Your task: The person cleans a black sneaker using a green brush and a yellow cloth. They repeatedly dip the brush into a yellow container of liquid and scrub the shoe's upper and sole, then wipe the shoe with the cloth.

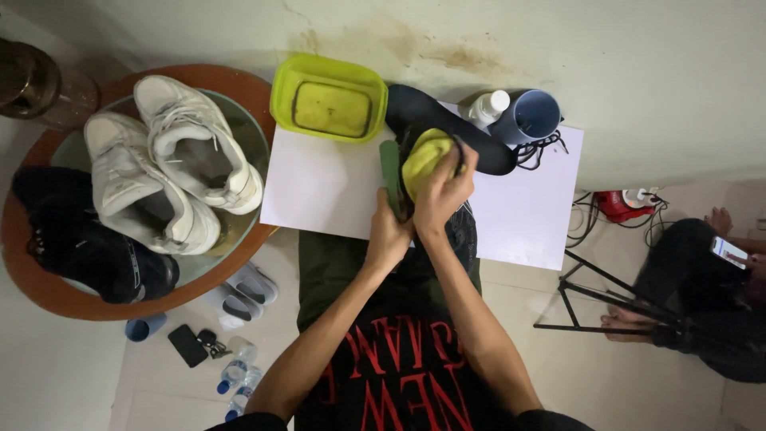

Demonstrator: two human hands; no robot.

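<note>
Rubbing with a yellow-green soft cloth point(424, 160), the right hand point(444, 194) presses down with its fingers closed over the cloth's near edge, on top of a dark shoe point(415, 140) that sits at the near edge of a white rectangular sheet point(335, 187). The left hand point(388, 235) is wrapped around the shoe's left side, fingers clamped on it beside a dark green flat insole-like piece point(390, 172).

The cloth looks limp and light, likely damp, so it should bunch easily and is best held gathered in the palm. The shoe seems fairly light but flexible in its upper; a firm hold along the sole or heel would probably steady it better than pinching the upper.

Much of the shoe is hidden beneath the cloth and both hands, so its shape, laces and sole cannot be made out. What lies in the lime-green plastic tub point(329, 97) is unclear. The curved black strip point(463, 136) behind the hands is hard to identify.
</note>
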